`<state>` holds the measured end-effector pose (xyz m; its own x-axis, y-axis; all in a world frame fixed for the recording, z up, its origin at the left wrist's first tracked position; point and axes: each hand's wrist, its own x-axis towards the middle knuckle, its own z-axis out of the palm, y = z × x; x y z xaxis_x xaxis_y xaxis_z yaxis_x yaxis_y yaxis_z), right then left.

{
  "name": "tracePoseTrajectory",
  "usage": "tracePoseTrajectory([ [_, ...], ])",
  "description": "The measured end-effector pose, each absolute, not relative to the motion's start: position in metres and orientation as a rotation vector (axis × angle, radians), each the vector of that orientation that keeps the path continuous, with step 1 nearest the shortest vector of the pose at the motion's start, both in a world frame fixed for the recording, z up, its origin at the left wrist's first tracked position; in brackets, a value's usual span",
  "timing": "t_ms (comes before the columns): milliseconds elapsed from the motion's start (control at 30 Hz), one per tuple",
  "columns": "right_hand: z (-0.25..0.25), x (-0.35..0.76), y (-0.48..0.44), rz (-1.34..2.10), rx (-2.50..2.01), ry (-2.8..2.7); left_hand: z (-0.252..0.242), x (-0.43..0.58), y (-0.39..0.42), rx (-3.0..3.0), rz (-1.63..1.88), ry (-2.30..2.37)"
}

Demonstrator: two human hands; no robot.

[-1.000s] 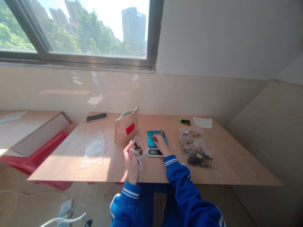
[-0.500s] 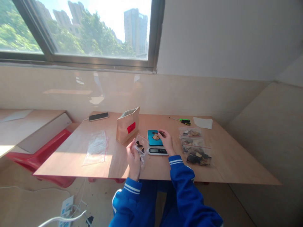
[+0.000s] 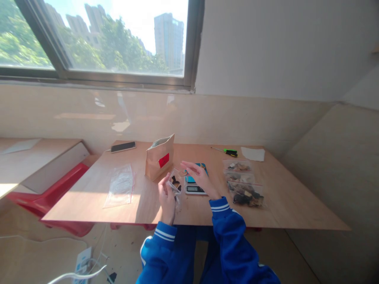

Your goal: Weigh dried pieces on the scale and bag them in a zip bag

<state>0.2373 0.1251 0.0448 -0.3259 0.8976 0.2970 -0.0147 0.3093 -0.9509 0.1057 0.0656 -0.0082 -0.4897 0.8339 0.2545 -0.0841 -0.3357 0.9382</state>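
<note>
Sunlit wooden surface (image 3: 142, 201) under the window. My left hand (image 3: 166, 195) is clamped on a small clear bag (image 3: 175, 182) near the front edge, beside the scale (image 3: 194, 183). My right hand (image 3: 197, 176) hovers over the bag mouth, fingers loosely apart; can't tell if it pinches a piece. Risk: the floppy mouth folds and pieces spill.

My left hand (image 3: 166, 196) has a grip on the small clear bag (image 3: 175, 183), dark pieces inside. My right hand (image 3: 197, 176) hovers at its mouth, fingers spread, pinching a small piece, above the scale (image 3: 195, 185). Paper pouch (image 3: 159, 157) stands just left on the bench (image 3: 142, 205); filled bags (image 3: 244, 188) lie right.
</note>
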Motion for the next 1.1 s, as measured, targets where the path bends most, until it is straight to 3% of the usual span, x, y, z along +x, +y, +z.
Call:
tracePoseTrajectory([
  [200,0.05,0.239,0.123,1.365,-0.735,-1.706,-0.016,0.111,0.069,1.004,1.874,1.186],
  [400,0.014,0.273,0.165,0.607,-1.164,-1.778,-0.013,0.105,0.064,1.003,1.866,1.238],
  [467,-0.007,0.288,0.184,0.507,-1.354,-1.849,-0.01,0.102,0.062,1.0,1.861,1.272],
  [700,-0.042,0.298,0.211,0.542,-1.353,-1.892,-0.002,0.097,0.055,1.015,1.84,1.341],
  [1100,-0.032,0.287,0.191,0.597,-1.258,-1.584,-0.01,0.091,0.054,0.98,1.846,1.32],
])
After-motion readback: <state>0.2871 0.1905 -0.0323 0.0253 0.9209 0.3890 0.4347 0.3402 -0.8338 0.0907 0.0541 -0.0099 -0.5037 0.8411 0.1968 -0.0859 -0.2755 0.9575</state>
